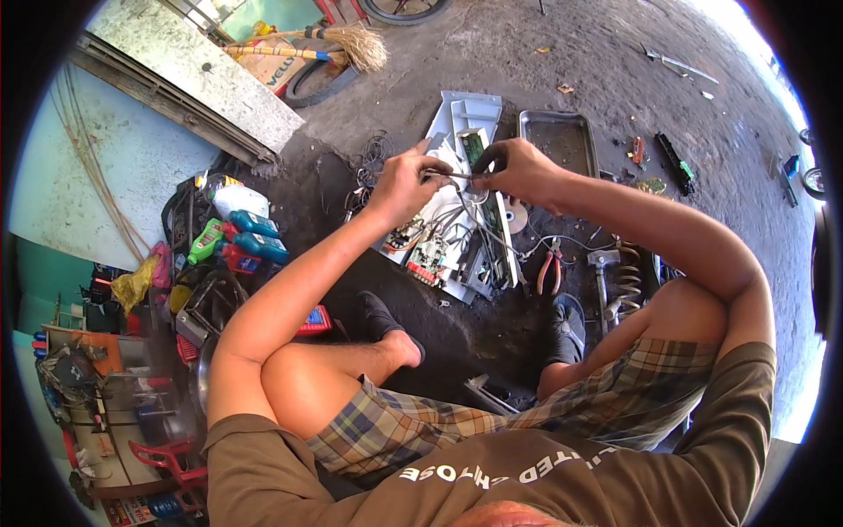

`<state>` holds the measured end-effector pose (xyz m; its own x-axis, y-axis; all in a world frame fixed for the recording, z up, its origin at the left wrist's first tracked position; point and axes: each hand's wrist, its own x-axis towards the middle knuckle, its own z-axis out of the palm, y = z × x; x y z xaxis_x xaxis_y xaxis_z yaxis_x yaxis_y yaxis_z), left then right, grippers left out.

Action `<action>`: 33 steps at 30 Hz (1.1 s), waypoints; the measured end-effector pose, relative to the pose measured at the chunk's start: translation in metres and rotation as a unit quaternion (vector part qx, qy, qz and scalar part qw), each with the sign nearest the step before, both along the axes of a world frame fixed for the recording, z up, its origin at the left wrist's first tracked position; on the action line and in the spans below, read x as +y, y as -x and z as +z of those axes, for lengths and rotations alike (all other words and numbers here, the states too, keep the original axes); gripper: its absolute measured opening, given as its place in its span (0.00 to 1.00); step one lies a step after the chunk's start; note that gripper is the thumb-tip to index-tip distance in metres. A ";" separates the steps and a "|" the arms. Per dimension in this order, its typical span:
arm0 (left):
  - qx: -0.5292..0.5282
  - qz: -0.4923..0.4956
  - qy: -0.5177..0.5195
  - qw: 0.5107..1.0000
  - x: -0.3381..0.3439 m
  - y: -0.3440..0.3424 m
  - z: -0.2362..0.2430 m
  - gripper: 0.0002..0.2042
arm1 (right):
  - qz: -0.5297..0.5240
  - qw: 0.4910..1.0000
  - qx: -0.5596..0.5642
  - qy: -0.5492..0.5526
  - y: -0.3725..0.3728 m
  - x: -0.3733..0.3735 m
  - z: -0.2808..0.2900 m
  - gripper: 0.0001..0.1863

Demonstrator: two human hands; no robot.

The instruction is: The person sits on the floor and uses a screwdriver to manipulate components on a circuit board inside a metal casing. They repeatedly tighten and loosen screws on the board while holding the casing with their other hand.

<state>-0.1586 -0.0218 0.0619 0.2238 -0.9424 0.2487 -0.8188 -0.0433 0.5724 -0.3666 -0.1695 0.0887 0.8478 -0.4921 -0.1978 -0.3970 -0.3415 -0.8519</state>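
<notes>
On the ground in front of me lies an opened electronic device with a grey-white casing (475,107). A green circuit board (430,260) with red and white connectors sits at its near left, and dark loose wires run across it. Above the casing my left hand (409,183) pinches one end of a thin dark wire (459,175). My right hand (520,170), thumb and fingers closed, grips the same wire a little to the right. The fingertips partly hide the wire's ends.
Right of the device are a metal tray (594,145), a disc (516,217), red-handled pliers (551,265), a hammer (603,260) and a coil spring (627,274). Bottles (256,222) stand at left. Brooms (353,46) and a tire (321,89) lie at far left. My feet flank the near ground.
</notes>
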 end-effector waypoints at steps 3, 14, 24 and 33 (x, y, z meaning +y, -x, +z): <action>0.020 0.023 -0.026 0.999 0.002 -0.004 -0.003 0.09 | -0.065 0.989 -0.048 -0.127 -0.006 0.004 -0.014 0.16; -0.016 0.008 0.012 1.000 0.004 -0.005 -0.002 0.07 | -0.027 0.994 -0.095 -0.054 -0.003 0.002 -0.022 0.18; 0.001 0.013 -0.004 1.000 0.002 -0.005 -0.004 0.08 | 0.030 0.997 -0.066 0.013 -0.001 -0.003 -0.023 0.16; 0.013 0.063 -0.026 0.998 0.005 -0.002 0.001 0.08 | -0.011 1.000 0.003 -0.021 0.005 0.006 -0.010 0.19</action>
